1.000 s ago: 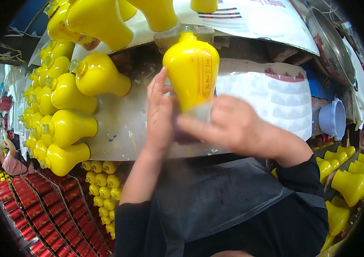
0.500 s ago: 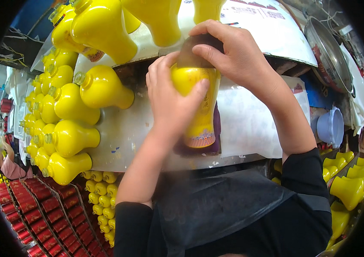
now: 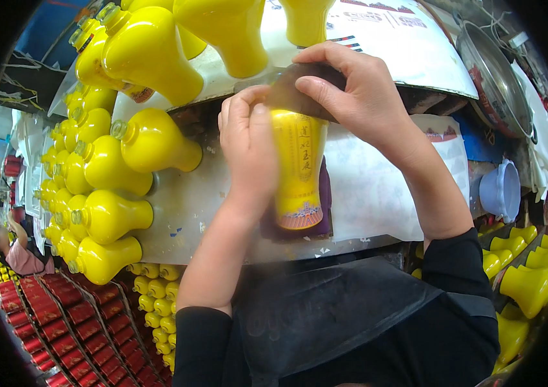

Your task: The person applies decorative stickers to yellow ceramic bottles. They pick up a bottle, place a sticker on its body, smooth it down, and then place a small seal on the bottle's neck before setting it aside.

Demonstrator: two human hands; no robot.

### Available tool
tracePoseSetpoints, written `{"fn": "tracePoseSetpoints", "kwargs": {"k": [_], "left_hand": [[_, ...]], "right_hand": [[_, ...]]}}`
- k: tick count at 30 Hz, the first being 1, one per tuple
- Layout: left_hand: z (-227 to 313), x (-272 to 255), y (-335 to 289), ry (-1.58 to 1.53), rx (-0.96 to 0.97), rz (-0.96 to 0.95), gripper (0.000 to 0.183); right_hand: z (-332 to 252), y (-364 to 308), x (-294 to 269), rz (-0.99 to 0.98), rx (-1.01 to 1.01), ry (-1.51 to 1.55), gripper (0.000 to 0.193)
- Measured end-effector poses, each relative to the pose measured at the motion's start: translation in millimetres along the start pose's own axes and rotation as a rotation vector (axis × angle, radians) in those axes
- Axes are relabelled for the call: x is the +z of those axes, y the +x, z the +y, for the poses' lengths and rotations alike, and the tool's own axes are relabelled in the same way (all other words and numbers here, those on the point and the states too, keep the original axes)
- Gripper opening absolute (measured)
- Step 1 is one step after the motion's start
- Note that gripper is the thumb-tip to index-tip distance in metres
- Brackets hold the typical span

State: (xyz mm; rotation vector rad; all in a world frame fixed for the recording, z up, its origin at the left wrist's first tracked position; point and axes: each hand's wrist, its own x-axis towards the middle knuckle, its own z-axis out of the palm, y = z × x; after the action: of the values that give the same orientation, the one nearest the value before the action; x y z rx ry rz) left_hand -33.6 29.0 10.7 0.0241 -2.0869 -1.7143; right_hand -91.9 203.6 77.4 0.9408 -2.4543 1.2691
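A glossy yellow bottle (image 3: 300, 171) with dark lettering and a patterned band round its base lies on a purple cloth (image 3: 326, 206), base toward me. My right hand (image 3: 361, 90) pinches a dark brown, flat scraper-like sheet (image 3: 296, 93), thumb on top and fingers over its far edge. The sheet lies across the bottle's far end and hides the shoulder and neck. Along the bottle's left side, my left hand (image 3: 249, 145) is closed, its fingers curled by the shoulder and its thumb raised beside them. Slight blur softens this hand.
Rows of yellow bottles (image 3: 109, 213) crowd the table's left side, with larger ones (image 3: 151, 58) beyond. A white printed sheet (image 3: 383, 187) covers the right part of the table (image 3: 177, 226). A pale blue bucket (image 3: 499, 190) and metal pan (image 3: 496, 77) are right. A person (image 3: 22, 255) is far left.
My left thumb has lifted off the bottle's front and drawn back to the fingers, uncovering the lettering. My right hand and the brown sheet have shifted slightly toward me.
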Motion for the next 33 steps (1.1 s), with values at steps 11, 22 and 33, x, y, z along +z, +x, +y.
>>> {"fn": "tracePoseSetpoints", "kwargs": {"k": [11, 22, 33], "left_hand": [[5.8, -2.3, -0.8, 0.228, 0.119, -0.051, 0.037], [-3.8, 0.0, -4.5, 0.014, 0.067, 0.01, 0.037], [-0.3, -3.9, -7.2, 0.192, 0.154, -0.044, 0.043]], "right_hand": [[5.5, -1.8, 3.7, -0.003, 0.075, -0.043, 0.026], [11.0, -3.1, 10.3, 0.072, 0.034, 0.023, 0.029], [14.0, -4.6, 7.8, 0.034, 0.034, -0.007, 0.028]]}}
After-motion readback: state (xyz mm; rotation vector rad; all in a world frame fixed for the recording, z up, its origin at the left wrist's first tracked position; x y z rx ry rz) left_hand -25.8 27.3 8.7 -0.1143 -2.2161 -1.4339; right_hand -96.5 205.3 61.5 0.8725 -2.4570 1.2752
